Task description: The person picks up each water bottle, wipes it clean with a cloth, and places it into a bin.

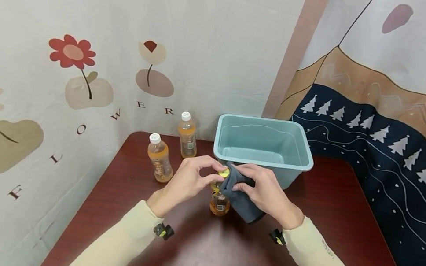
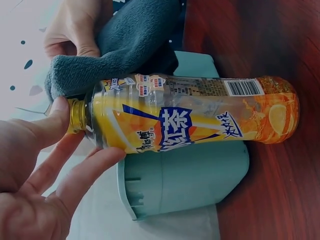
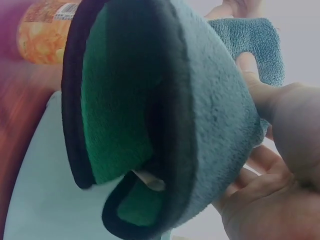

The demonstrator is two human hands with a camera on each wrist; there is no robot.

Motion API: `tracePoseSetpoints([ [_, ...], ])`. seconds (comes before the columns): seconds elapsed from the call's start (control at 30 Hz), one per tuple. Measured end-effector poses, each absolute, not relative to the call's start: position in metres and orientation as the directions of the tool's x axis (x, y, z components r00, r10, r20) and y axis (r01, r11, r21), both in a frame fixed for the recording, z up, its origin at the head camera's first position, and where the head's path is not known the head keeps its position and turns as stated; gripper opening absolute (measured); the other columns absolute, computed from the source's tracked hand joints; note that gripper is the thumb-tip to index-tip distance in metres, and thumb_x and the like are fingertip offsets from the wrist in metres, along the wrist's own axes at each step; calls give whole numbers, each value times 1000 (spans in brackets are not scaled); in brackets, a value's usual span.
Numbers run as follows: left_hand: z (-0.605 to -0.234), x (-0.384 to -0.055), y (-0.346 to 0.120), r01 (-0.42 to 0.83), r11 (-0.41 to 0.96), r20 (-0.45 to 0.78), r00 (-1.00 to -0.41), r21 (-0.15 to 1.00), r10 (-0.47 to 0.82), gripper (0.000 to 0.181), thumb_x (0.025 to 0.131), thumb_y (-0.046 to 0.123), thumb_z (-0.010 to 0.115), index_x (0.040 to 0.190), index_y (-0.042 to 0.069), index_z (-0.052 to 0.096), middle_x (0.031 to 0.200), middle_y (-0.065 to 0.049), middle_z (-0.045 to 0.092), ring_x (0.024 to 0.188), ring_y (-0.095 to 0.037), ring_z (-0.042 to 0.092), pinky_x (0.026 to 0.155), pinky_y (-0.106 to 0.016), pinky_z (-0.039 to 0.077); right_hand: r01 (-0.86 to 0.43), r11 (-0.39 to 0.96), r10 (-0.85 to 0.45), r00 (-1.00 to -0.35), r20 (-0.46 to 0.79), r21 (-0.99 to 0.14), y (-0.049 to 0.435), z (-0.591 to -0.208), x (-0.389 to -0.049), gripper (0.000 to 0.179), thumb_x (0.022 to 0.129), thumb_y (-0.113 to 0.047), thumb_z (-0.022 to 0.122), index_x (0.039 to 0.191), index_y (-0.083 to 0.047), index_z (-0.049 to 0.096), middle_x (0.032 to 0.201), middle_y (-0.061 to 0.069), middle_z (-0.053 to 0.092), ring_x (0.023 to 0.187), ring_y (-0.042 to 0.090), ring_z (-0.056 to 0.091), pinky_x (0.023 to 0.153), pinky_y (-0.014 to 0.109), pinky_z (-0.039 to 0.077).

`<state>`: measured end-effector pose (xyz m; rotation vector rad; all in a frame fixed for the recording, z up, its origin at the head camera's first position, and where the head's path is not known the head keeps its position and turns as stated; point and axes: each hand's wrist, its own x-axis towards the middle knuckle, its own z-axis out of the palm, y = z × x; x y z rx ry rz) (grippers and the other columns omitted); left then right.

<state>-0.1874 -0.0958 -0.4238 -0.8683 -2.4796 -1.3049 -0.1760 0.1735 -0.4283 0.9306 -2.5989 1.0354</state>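
The clear plastic bottle with a yellow-and-blue label [image 2: 192, 112] appears to stand upright on the reddish-brown wooden table [image 1: 198, 255], just in front of the near-left part of the pale blue-green rectangular plastic bin [image 1: 290, 166]. The left hand [image 1: 188, 175] pinches the yellow screw cap [image 2: 77, 117] between thumb and finger; another fingertip touches the bottle's shoulder. The right hand [image 1: 269, 191] grips the dark grey-blue fleecy cloth [image 1: 245, 208] between thumb and fingers, its folded end against the cap and neck, the rest hanging beside the bottle.

In this inspector's judgement, the step in hand is wiping the cap and neck. The next move calls for a light steadying pinch with the left hand, leaving the right to bring the cloth down the body. A hard sideways push could tip the bottle.

Two clear plastic bottles with white caps stand in the table's far-left area: one [image 1: 188, 138] close to the far edge, the other [image 1: 161, 162] nearer the left edge. They limit the left hand's travel outward; the bin limits forward reach. Open room lies between the forearms and toward the right edge. The near edge is out of view.
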Motion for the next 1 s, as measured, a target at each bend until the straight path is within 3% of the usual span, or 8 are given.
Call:
tracePoseSetpoints([
  [0.47,-423,-188,-97,614,456,442,-785,644,434,23,94,20,99,113,18,86,118,3,88,118,-18,84,112,-43,67,-636,620,-545,-770,331,-459,176,-440,-176,63,93,-13,98,151,1,76,130,13,85,116,25,85,100,42,72],
  [1.0,-422,-188,-97,616,451,437,-783,646,443,23,94,19,99,113,17,85,120,1,89,119,-19,85,110,-43,69,-618,644,-580,-779,238,-452,177,-476,-184,33,98,1,92,130,-5,88,122,8,87,114,23,85,94,38,72],
])
